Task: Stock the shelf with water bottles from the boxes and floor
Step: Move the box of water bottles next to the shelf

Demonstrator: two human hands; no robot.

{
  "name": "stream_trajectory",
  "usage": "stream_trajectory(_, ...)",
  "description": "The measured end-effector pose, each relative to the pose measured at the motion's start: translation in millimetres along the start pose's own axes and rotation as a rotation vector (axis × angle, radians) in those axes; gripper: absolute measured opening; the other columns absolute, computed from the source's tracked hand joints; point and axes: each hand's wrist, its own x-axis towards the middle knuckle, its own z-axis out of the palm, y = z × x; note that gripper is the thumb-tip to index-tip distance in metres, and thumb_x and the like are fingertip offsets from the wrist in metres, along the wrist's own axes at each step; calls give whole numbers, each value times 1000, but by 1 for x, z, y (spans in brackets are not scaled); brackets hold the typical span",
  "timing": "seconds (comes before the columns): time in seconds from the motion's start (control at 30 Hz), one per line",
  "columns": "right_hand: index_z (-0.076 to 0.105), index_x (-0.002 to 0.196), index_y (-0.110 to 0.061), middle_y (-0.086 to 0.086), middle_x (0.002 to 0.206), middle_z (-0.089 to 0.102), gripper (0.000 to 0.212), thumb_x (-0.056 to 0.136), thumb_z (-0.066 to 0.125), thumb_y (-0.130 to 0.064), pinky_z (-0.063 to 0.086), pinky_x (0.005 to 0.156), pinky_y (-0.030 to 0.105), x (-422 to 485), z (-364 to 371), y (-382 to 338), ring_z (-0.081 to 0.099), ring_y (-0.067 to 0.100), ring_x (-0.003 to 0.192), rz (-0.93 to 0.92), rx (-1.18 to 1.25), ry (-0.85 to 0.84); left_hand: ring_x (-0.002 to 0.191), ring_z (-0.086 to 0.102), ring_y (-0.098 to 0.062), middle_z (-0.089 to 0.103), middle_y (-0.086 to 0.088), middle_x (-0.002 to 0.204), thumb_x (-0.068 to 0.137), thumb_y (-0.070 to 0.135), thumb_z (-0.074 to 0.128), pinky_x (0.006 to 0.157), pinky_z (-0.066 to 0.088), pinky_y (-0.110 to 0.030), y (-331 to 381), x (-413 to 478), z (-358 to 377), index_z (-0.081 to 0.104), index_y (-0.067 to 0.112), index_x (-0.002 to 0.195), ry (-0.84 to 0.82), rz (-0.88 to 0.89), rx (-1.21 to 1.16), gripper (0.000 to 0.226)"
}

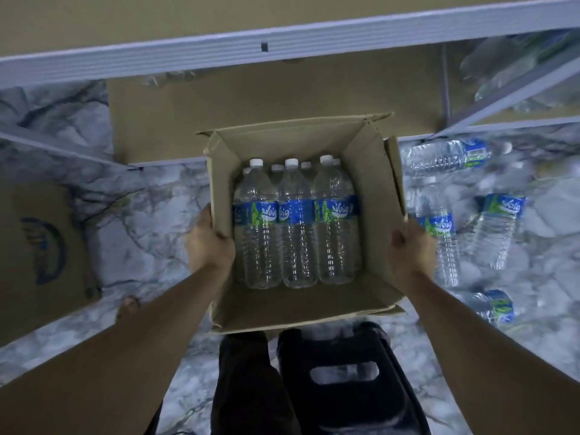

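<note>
Left hand (pixel 210 243) and right hand (pixel 408 249) grip opposite walls of open cardboard box (pixel 370 171); thumbs at rim, other fingers hidden outside. Water bottles (pixel 295 227) packed inside. Likely step: bringing box to shelf (pixel 282 36). Next: set box down level, unload bottles.

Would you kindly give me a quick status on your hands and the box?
Left hand and right hand both gripping open brown cardboard box by its sides. Clear blue-labelled water bottles inside. Loose bottles on floor, right; black stool on near side.
</note>
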Motion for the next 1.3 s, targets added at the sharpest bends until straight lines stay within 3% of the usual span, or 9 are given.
stream_trajectory(0.27,54,134,-8,27,103,64,41,94,46,-4,36,71,31,24,-13,19,60,39,96,-13,-27,-4,106,55,-43,61,-22,111,79,4,48,86,48,-45,15,-4,23,38,23,143,-60,-6,96,67)
stream_trajectory(0.37,51,135,-12,25,101,64,41,95,43,-6,41,71,35,25,-14,20,60,38,93,-15,-18,-23,107,54,-45,60,-27,113,82,3,49,84,46,-45,18,-5,20,36,19,144,-65,17,161,66)
stream_trajectory(0.53,42,140,-12,26,103,63,45,96,42,-6,49,76,45,18,-15,12,61,42,97,-14,-56,-62,100,56,-46,57,-28,111,85,2,47,73,45,-42,13,5,7,30,17,145,-157,-3,251,64)
stream_trajectory(0.7,40,139,-14,27,111,64,44,95,41,-7,51,84,50,5,-15,-3,61,44,102,28,-107,-92,75,54,-34,54,-12,84,85,-2,48,59,37,-33,14,9,-3,30,15,135,-261,7,312,55)
stream_trajectory(0.83,33,145,-10,23,126,59,58,89,47,-8,48,88,50,-19,-15,-21,58,43,110,74,-122,-52,79,56,-35,58,-18,97,87,6,51,60,42,-34,8,22,-16,26,14,138,-408,27,320,58)
stream_trajectory(0.93,28,148,-5,22,139,48,68,85,53,-7,48,92,53,-38,-10,-40,52,43,119,78,-132,10,88,60,-31,55,-5,108,93,23,54,64,50,-35,9,28,-33,35,18,139,-476,45,208,50)
stream_trajectory(1.03,32,145,-4,22,146,37,66,84,56,-13,43,100,54,-58,-3,-69,40,43,128,103,-188,24,92,66,-28,65,-2,113,97,35,49,72,54,-38,1,36,-55,56,21,120,-468,41,-2,28)
stream_trajectory(1.13,47,133,-7,19,138,44,46,89,55,-20,43,93,48,-88,5,-109,48,40,121,66,-164,-47,82,66,-30,71,-9,101,99,31,46,71,55,-42,-19,43,-82,61,22,102,-481,44,-134,18)
stream_trajectory(1.3,44,136,-17,13,127,54,44,92,50,-23,41,82,38,-167,47,-194,57,34,109,-68,-214,-177,88,67,-30,70,-8,99,94,23,57,77,57,-43,-79,61,-144,64,24,104,-485,121,-134,12)
